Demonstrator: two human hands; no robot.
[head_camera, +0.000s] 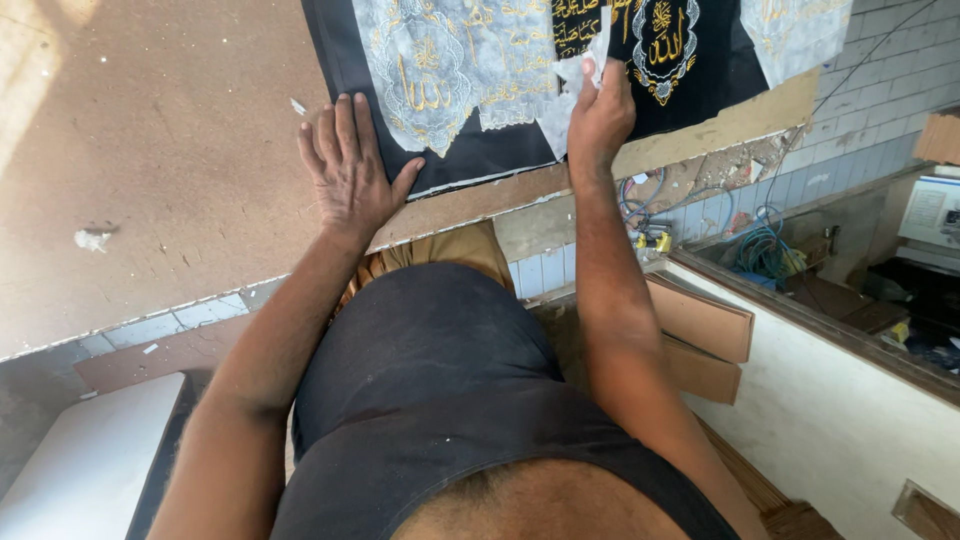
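Note:
A black cloth with gold embroidered medallions lies on a brown board table. Thin white backing paper covers parts of the embroidery. My left hand lies flat, fingers spread, on the cloth's near left corner. My right hand pinches a torn strip of the white backing paper beside a bare gold medallion, lifting it off the cloth.
A scrap of white paper lies on the table at left. Tangled coloured wires sit below the table's right end, by a tiled wall. A white ledge with brown boards stands at right. A white surface sits at lower left.

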